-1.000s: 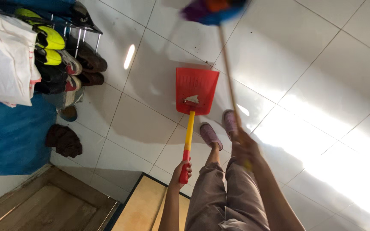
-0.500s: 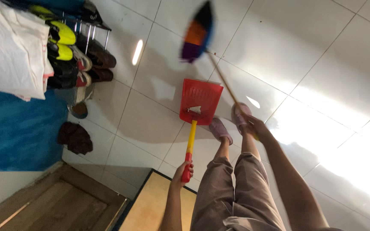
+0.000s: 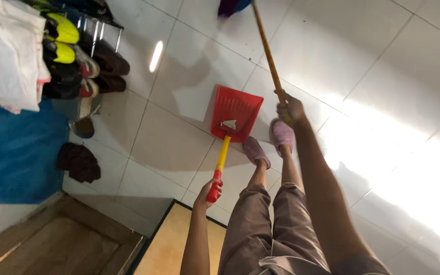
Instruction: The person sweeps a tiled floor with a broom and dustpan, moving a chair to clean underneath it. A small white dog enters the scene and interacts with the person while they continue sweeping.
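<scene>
A red dustpan [image 3: 235,112] is rested on the white tiled floor [image 3: 179,147], just ahead of two pink slippers [image 3: 268,142]. Its yellow and red handle is clasped in the left hand [image 3: 209,189], whose grip is clenched near the end. A broom stick [image 3: 268,53] is grasped by the right hand [image 3: 289,108], its bristles far up. At the left, a shoe rack [image 3: 85,46], white cloth [image 3: 6,56] and a blue mat [image 3: 11,153] are seen; a wooden step [image 3: 52,244] lies near.

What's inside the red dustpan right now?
On the pan of the red dustpan, one small pale scrap lies near the handle end; the rest of its ribbed surface looks bare. Fine dust is too small to tell. The floor tile under the pan is covered.
</scene>
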